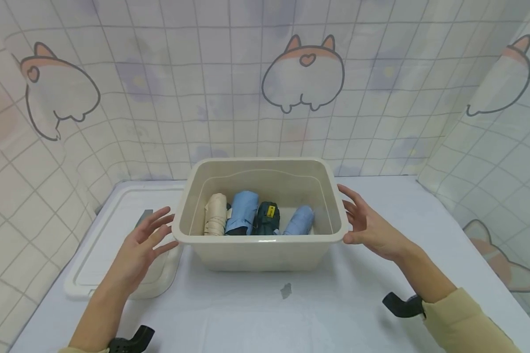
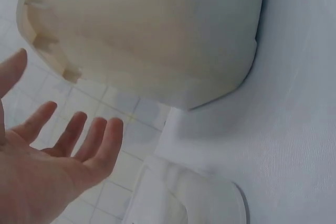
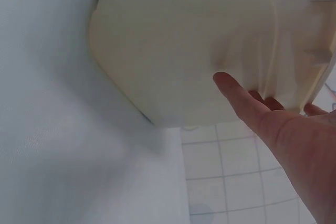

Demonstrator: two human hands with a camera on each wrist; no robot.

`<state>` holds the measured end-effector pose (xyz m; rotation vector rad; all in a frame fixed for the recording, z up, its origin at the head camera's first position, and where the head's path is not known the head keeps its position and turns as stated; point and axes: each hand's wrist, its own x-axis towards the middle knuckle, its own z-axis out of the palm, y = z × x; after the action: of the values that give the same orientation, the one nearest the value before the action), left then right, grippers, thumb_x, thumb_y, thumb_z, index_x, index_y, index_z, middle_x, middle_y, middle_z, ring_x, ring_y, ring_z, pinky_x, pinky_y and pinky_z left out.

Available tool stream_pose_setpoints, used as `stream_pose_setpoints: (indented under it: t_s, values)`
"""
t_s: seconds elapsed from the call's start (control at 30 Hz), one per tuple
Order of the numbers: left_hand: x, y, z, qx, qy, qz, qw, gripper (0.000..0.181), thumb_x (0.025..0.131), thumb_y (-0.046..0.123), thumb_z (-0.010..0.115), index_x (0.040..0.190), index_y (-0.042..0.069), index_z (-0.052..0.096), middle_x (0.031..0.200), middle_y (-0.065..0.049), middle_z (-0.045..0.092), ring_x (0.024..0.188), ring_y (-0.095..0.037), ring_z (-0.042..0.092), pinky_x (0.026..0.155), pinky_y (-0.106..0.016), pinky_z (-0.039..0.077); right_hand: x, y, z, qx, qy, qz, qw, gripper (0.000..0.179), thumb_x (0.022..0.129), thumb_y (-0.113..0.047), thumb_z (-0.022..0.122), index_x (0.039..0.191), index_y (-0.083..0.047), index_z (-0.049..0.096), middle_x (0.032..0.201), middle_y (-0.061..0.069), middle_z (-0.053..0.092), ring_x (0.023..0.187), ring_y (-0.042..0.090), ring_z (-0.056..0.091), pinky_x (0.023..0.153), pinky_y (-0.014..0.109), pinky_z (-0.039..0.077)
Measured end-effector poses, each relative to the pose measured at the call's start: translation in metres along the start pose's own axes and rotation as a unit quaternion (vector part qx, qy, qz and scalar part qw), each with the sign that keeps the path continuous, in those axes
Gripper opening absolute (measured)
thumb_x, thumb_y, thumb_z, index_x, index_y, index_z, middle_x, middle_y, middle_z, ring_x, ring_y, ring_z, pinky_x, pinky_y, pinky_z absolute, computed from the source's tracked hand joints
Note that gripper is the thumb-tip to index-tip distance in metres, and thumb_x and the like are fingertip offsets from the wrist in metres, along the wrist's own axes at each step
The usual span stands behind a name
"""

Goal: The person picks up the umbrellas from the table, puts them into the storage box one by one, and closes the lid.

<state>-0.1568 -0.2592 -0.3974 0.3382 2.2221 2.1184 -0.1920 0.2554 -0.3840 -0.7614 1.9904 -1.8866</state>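
An off-white plastic bin [image 1: 265,255] stands on the white-covered table. Inside it lie a beige rolled bundle [image 1: 215,215], a larger blue roll [image 1: 243,211], a dark green roll [image 1: 266,223] with a yellow label, and a smaller blue roll [image 1: 299,220]. My left hand [image 1: 143,247] is beside the bin's left rim, its fingers spread and loosely bent; the left wrist view shows a gap between them and the bin wall. At the opposite end my right hand [image 1: 371,228] has its fingertips right at the rim, thumb along the outer wall. Neither hand grips anything.
A white lid [image 1: 119,235] lies flat on the table at the left, partly behind the left hand and the bin. Tile-patterned curtains [image 1: 247,98] enclose the back and both sides. A small grey patch [image 1: 286,290] marks the table in front of the bin.
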Motion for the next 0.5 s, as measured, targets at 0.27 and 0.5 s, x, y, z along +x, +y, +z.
stream_pose_setpoints:
  t_s: [0.27,0.5]
  values:
    - [0.002,-0.007,0.002,0.204,0.056,-0.026,0.9770,0.065,0.104,0.029,0.064,0.158,0.008,0.035,0.157,-0.018,0.037,0.141,-0.039,0.039,0.106,-0.048,0.044,-0.001,0.001,0.002,-0.019,0.010,0.003,0.9998,0.113,0.088,-0.023,0.085,0.165,-0.024,0.003,0.167,0.014,0.017,0.147,0.034,0.027,0.105,0.037,0.045]
    - [0.007,-0.014,0.000,0.380,0.078,0.004,0.9217,0.065,0.101,0.025,0.068,0.153,-0.002,0.039,0.153,-0.036,0.029,0.138,-0.059,0.027,0.100,-0.078,0.031,-0.001,0.001,0.002,-0.024,0.010,0.002,0.9997,0.113,0.088,-0.024,0.084,0.165,-0.024,0.002,0.167,0.013,0.017,0.147,0.036,0.027,0.104,0.039,0.045]
